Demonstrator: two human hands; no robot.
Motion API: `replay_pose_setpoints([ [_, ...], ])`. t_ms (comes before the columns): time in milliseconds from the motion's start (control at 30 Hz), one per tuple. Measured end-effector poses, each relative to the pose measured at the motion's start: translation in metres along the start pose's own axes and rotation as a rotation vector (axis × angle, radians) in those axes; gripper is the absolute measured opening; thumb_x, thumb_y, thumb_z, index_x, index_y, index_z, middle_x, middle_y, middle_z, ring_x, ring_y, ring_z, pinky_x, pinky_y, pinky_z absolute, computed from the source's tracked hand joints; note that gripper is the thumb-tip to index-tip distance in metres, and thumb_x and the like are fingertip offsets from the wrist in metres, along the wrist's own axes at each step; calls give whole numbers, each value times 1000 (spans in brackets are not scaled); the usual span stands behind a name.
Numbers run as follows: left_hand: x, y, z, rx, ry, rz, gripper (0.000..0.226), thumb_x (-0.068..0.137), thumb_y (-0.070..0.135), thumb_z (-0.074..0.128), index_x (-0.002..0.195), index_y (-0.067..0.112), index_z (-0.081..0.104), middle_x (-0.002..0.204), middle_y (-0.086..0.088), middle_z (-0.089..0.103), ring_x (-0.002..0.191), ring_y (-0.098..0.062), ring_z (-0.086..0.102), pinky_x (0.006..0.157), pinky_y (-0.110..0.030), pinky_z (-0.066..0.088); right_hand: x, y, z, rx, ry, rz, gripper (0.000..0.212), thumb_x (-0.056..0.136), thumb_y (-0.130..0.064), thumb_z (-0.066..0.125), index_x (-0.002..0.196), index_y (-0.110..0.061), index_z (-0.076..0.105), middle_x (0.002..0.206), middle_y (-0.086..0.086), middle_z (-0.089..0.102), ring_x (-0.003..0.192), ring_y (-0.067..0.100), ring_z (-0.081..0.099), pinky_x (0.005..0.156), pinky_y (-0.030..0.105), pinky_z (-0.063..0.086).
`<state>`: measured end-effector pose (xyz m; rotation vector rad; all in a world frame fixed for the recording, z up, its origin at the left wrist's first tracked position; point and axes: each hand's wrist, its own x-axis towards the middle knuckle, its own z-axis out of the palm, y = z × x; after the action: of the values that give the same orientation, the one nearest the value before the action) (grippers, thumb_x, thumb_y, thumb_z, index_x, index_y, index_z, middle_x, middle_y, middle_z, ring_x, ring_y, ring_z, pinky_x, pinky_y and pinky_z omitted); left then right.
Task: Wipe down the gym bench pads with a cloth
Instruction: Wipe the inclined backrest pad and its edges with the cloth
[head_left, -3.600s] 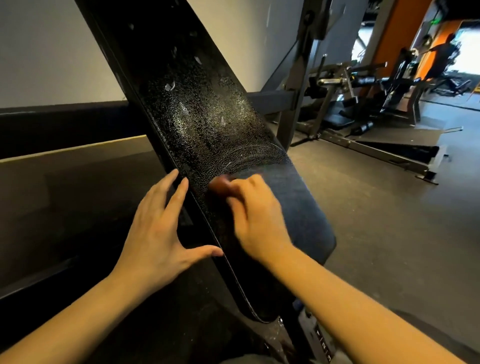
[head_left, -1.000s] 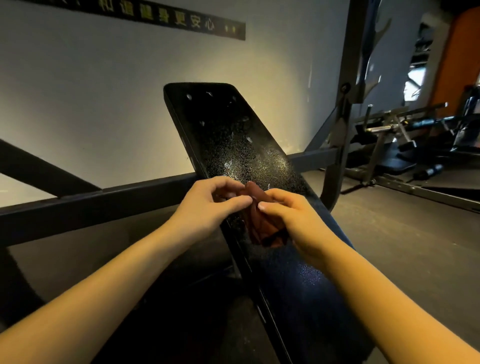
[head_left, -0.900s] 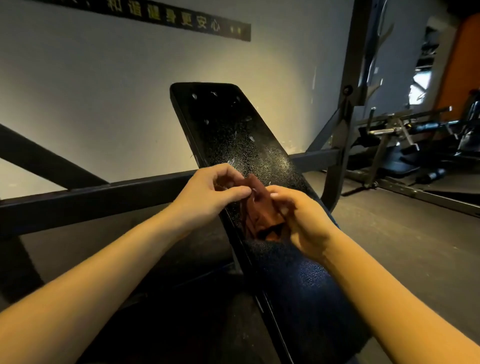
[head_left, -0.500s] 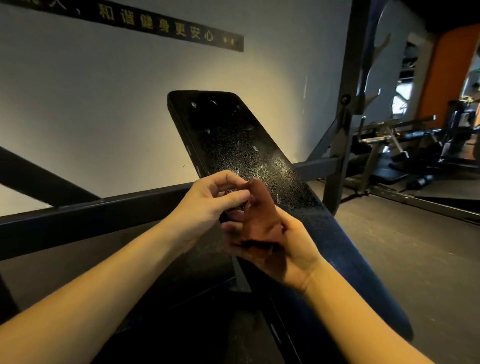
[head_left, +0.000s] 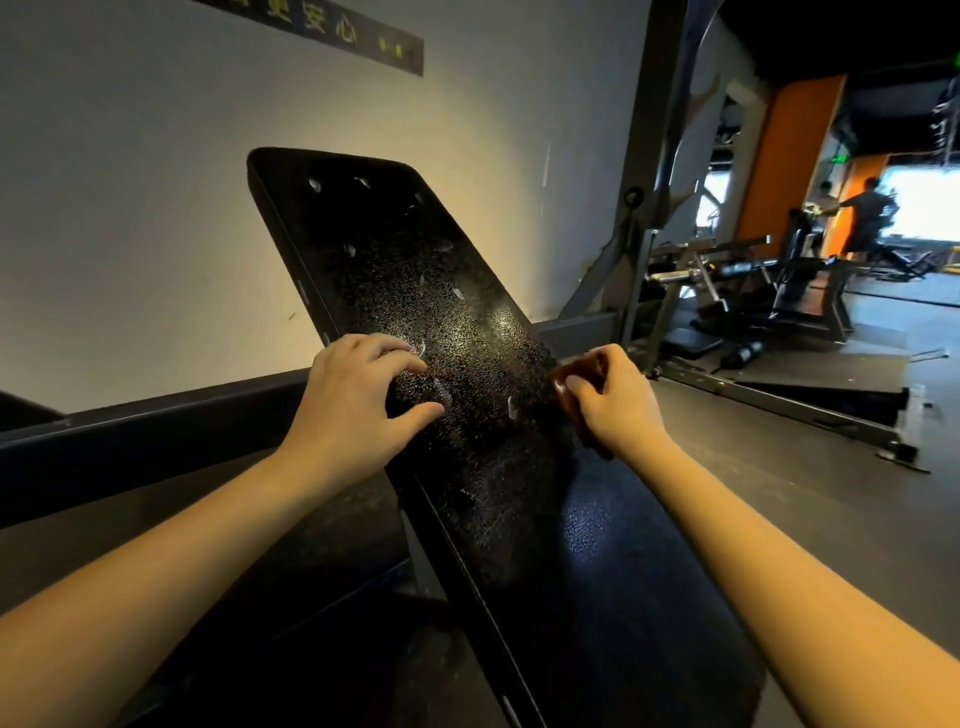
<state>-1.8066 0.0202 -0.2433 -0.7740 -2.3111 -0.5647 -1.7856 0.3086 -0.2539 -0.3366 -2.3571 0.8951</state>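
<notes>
- Cloth (head_left: 567, 375): small, dark reddish-brown, bunched. It is gripped in the right hand (head_left: 615, 402), fingers curled round it, and is held vs. the right edge of the inclined back pad (head_left: 415, 291).
- Left hand (head_left: 358, 405): nothing is held. Fingers are loosely bent, w/ tips + thumb rested on the pad's left side, approx. level w/ the right hand.
- Cloth handling, judged: soft, light, limp. No shape is kept unless it is wadded, so it is best taken as a bunch in the palm, w/ a flat face left exposed for the pad. Whether it is damp can't be told.
- Pad handling, judged: firm padding under pebbled black vinyl, fixed to its frame, so it is only braced, never lifted.
- Pad surface: upper + mid sections are speckled w/ pale droplets or flecks (which, can't be told). The lower section looks darker and cleaner.
- Speckled vinyl is likely slick if wet, so firm pressure is prob. needed. The pad's side edge is judged the sensible spot for a bracing hand.
</notes>
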Motion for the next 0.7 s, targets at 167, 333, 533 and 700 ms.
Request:
replay_pose_setpoints([
  [167,-4,-19,-5,107,-37,31,88,78,85,45,138,22,59,150,-2,47,141,-25,38,120,-48,24,-1,16,24,-203,79,76,23,101,-26,52,116,-12,62,118,16,68,108,39,63,83,40,47],
  [333,-5,-48,-8,92,-115,45,112,69,98,38,150,21,48,160,2,35,148,-21,27,123,-46,17,-15,-64,65,-102,102,-88,26,102,-39,52,104,-13,55,107,11,67,98,34,65,71,37,42],
  [533,-1,-69,4,24,-75,116,113,69,99,42,151,21,47,160,3,35,151,-18,26,126,-45,8,-60,-39,59,-117,21,-429,16,97,-28,62,105,-15,59,101,3,67,89,28,64,71,40,51],
  [700,-4,-73,13,-27,-24,145,110,71,96,45,152,20,45,161,4,34,153,-12,20,127,-50,10,15,5,40,-204,211,-16,10,98,-22,58,101,-13,59,102,15,70,94,40,65,69,39,42],
])
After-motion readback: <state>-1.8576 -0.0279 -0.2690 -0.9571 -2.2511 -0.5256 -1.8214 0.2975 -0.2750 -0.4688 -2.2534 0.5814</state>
